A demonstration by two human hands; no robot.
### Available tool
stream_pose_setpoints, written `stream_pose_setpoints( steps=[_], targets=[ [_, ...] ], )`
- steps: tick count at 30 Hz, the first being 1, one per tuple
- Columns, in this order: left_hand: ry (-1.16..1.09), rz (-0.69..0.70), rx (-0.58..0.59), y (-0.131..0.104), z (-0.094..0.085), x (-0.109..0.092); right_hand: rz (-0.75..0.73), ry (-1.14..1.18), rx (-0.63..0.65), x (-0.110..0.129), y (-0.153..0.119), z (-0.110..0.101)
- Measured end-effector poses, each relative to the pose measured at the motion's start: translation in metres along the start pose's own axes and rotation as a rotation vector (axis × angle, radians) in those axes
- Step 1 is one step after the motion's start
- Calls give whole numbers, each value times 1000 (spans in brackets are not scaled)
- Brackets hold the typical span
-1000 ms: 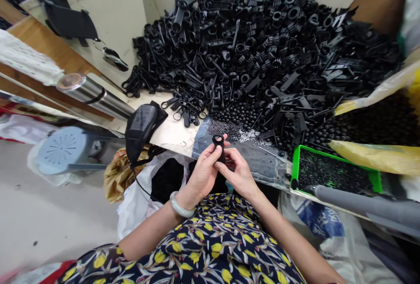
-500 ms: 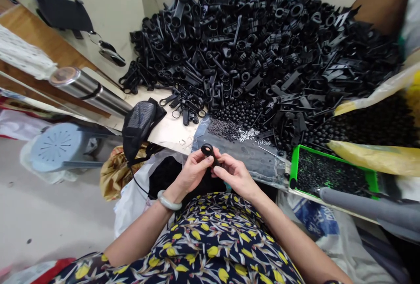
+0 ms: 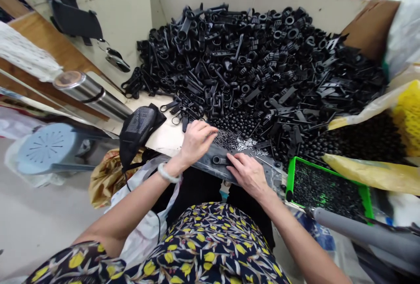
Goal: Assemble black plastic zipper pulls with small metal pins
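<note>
My right hand (image 3: pixel 248 172) holds a black ring-ended plastic part (image 3: pixel 218 160) down against the dark grey work surface (image 3: pixel 210 169). Its ring points left, while its other end is hidden beneath my fingers. My left hand (image 3: pixel 197 140) is over the near edge of a patch of tiny dark pieces (image 3: pixel 225 138), thumb and fingertips drawn together. Whatever may be between those fingertips is too small to make out. Just right of that patch lie loose shiny metal pins (image 3: pixel 245 144), with a thin metal rod (image 3: pixel 269 162) nearby.
A large heap of black plastic parts (image 3: pixel 229 65) fills the back, with black beads (image 3: pixel 243 120) before it. At right stand a green tray (image 3: pixel 290 174) of small black pieces and a grey tube (image 3: pixel 354 227). A black mesh pouch (image 3: pixel 141 122) and steel flask (image 3: pixel 88 91) sit left.
Both hands held the black part together near my body. Now my right hand has it on the work surface, and my left hand has let go and moved forward to the tiny pieces.
</note>
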State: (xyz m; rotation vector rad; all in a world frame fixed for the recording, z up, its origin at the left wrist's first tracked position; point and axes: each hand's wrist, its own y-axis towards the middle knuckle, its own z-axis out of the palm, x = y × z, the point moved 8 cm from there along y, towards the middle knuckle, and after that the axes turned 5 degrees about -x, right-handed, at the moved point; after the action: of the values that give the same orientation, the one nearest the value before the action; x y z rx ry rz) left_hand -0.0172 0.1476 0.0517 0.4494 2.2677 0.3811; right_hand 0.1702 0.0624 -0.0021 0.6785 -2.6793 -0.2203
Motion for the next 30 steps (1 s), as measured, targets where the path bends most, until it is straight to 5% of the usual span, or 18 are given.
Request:
stream_pose_setpoints(
  steps=[3,7,13,19,24,30],
  targets=[
    [287,181,72,27,31,-12,27,51,-44,3,-3,1],
    [399,237,148,45,61,-9,79,110,-88,-1,-6,3],
    [307,201,113,49,57,-7,135,107,-117,-1,-5,6],
    [-227,12,90,-1,28,-39,238,108,-143,-2,-7,6],
    [-336,-77,127,-50,44,-55,311,369,-221,-29,-16,-19],
    [-218,-36,100,-66,73,-50,424,84,-269,-68,-22,-46]
  ],
)
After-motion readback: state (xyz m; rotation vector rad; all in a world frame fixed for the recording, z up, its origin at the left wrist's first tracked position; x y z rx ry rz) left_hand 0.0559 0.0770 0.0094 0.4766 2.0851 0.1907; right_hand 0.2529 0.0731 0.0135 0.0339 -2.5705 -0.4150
